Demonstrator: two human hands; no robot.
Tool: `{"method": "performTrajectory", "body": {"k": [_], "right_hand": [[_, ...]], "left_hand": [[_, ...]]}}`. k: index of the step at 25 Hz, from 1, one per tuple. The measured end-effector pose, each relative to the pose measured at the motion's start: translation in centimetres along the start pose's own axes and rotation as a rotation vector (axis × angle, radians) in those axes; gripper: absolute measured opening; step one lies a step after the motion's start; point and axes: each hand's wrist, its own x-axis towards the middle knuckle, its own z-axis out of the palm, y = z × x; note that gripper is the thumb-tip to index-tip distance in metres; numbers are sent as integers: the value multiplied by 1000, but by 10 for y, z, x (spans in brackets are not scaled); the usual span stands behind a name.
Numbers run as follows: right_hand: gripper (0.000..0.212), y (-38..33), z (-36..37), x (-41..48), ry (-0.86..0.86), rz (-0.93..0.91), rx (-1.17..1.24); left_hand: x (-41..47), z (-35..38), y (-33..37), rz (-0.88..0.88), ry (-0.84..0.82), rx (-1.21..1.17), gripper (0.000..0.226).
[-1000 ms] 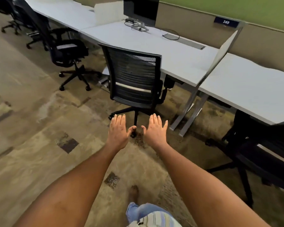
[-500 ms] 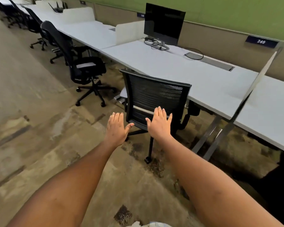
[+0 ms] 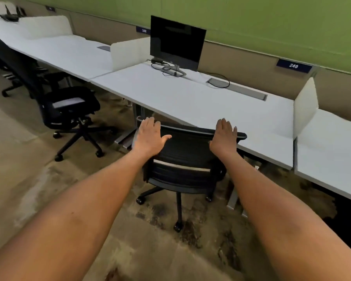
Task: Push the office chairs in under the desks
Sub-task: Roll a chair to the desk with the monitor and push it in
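Observation:
A black mesh office chair (image 3: 185, 157) stands in front of me with its back towards me, its top edge close to the front edge of the white desk (image 3: 190, 100). My left hand (image 3: 150, 136) lies flat on the left end of the chair's backrest top, fingers apart. My right hand (image 3: 224, 136) rests flat on the right end of the same top edge. Neither hand is wrapped around the frame. The seat is hidden behind the backrest and under the desk.
A second black chair (image 3: 67, 110) stands pulled out from the desk on the left, more chairs beyond it. A black monitor (image 3: 176, 42) with cables sits at the desk's back. White dividers (image 3: 305, 106) separate the desks. Metal desk legs (image 3: 234, 197) stand right of the chair's wheels.
I have stepped closer to the chair. Both hands, held in the air before it earlier, have spread apart and come to rest on the top of the backrest.

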Motion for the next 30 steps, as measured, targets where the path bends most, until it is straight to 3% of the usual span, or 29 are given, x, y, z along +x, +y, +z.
{"method": "performTrajectory", "body": {"k": [3,6,8,12,15,23,30], "right_hand": [[79,-14,10,29,-190,46,-79],[54,-33,14,46,-238,108,-138],[52,-47,16,51,-233,185,-112],[55,-68,19,49,-218,255,-126],[55,-88,20,45,-207,263,-84],[55,-125,19,-6,-241,264,-22],[53,-150,10,-41,-149,192,17]], "left_hand": [[50,12,-29,104,-147,22,80],[86,24,-47,241,-274,40,80],[100,30,-55,280,-229,63,68],[97,34,-70,288,-119,113,94],[90,34,-88,290,-124,107,96],[47,30,-115,273,-110,55,85],[11,15,-144,277,-27,24,77]]}}
